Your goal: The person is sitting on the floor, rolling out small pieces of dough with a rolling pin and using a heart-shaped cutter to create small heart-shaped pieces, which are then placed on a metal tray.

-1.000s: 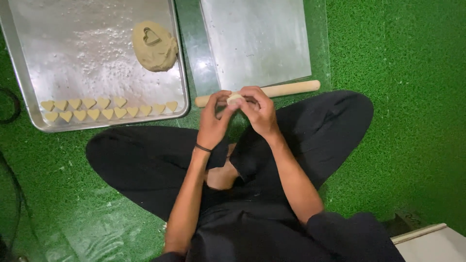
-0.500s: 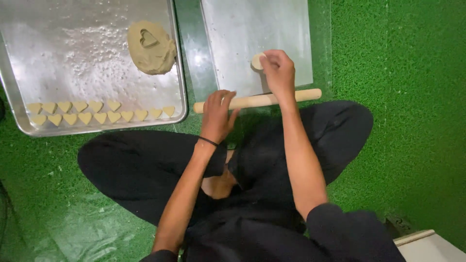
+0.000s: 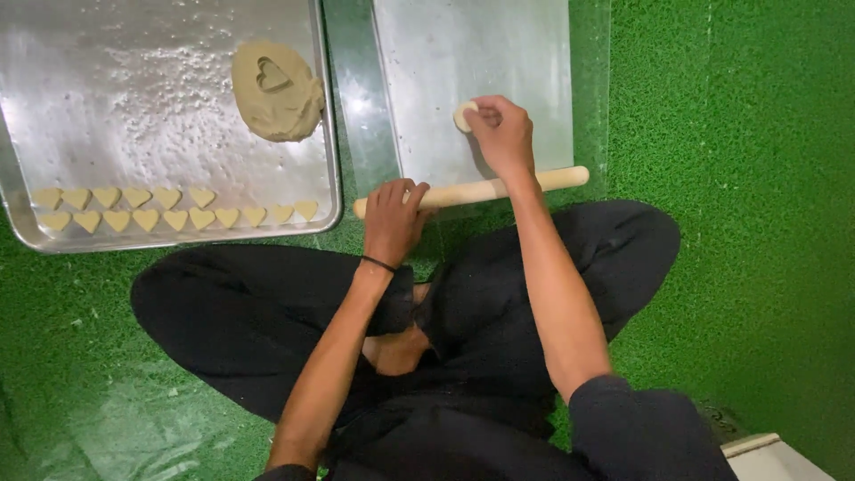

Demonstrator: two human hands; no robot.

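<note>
R hand [image 3: 503, 134] presses dough ball [image 3: 464, 116] on steel sheet [image 3: 427, 107]; L hand [image 3: 392, 218] grips rolling pin [image 3: 552, 179].

Green turf floor [image 3: 748, 178], metal trays [image 3: 160, 134], rolling pin [image 3: 481, 189]

green artificial turf floor [image 3: 757, 223], clear plastic sheet [image 3: 116, 428] partly over it.

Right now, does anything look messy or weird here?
Nothing is spilled or broken. The dough slab on the floured tray has a heart-shaped hole, matching the neat heart pieces. The right hand holds a dough lump; the left hand rests on the rolling pin.
</note>
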